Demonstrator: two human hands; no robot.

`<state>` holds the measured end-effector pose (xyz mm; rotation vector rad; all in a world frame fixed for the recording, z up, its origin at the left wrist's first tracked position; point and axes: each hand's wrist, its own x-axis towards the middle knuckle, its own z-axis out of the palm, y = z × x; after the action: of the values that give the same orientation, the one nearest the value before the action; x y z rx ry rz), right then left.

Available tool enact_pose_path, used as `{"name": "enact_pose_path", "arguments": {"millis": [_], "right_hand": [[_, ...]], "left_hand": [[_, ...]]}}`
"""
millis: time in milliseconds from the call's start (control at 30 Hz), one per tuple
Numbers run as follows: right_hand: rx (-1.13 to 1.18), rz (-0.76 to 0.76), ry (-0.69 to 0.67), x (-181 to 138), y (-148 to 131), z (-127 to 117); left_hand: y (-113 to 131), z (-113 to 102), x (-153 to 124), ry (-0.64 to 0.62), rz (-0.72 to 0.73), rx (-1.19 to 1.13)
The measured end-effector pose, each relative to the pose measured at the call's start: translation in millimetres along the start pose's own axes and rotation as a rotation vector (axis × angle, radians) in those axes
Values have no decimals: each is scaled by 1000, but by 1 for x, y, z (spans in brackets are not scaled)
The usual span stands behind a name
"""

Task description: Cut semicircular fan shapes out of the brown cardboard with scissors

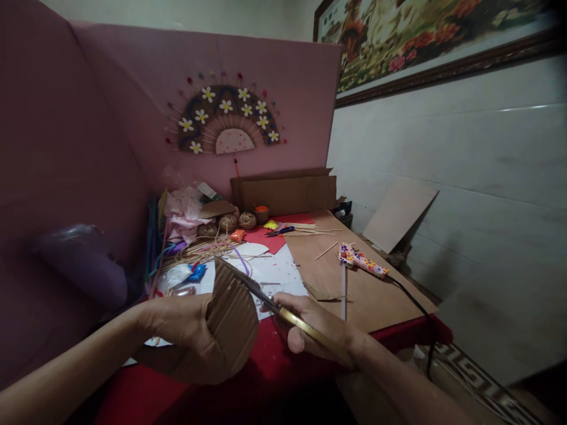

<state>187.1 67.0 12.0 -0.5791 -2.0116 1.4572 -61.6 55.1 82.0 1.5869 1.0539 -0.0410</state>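
Note:
A brown piece of corrugated cardboard with a curved edge is gripped in my left hand, above the near edge of the table. My right hand holds a pair of scissors with gold-coloured handles. The dark blades point up and left and lie along the upper right edge of the cardboard. Whether they are cutting into it cannot be made out. Part of the cardboard hangs below my left hand, and some of my left fingers are hidden behind it.
A flower-patterned glue gun with a black cord lies on a cardboard sheet at right. Twine balls, sticks, small bags and pliers crowd the back. A decorated fan shape hangs on the pink board.

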Motion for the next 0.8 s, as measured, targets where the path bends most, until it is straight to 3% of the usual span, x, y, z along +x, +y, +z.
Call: {"name": "enact_pose_path", "arguments": {"millis": [333, 600, 800], "right_hand": [[-8, -17, 31, 3, 1, 4], [-44, 51, 83, 4, 3, 12], [-64, 0, 128, 6, 2, 15]], "left_hand": [[-1, -2, -4, 62, -73, 9], [-3, -2, 0, 34, -82, -5], [-5, -4, 3, 9, -54, -17]]}}
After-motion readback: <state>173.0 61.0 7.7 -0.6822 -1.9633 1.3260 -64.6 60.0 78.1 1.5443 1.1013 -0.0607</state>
